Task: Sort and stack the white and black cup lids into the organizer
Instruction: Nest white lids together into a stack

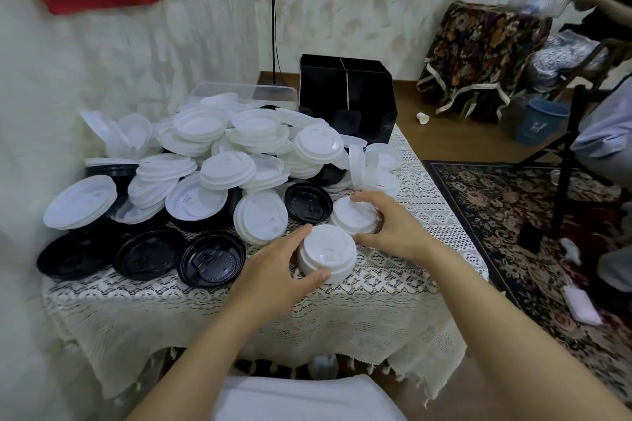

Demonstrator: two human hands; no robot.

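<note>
1. Your left hand [270,267] grips the near white stack [328,251] of lids. The thumb is on its near side and the fingers curl over its far-left edge.
2. Your right hand [396,229] curls round the far white stack [352,215], just behind and to the right of the first. You cannot tell whether the two stacks touch.
3. Both stacks sit on the lace cloth [342,325] that covers the bench, toward its right side.
4. Just left of your hands a single white lid [261,215] lies tilted. An upturned black lid [307,203] lies just behind it, beside the far stack.
5. At the front left, a row of black lids [148,253] lies flat on the cloth.
6. Behind that row, a loose pile of white lids [212,143] is heaped over the left half of the bench. More black ones show under its left edge.
7. The organizer [347,92], black and divided into compartments, stands at the far right corner beyond the pile. Its inside is too dark to read.
8. A clear tub [239,90] sits just left of the organizer, behind the pile.
</note>
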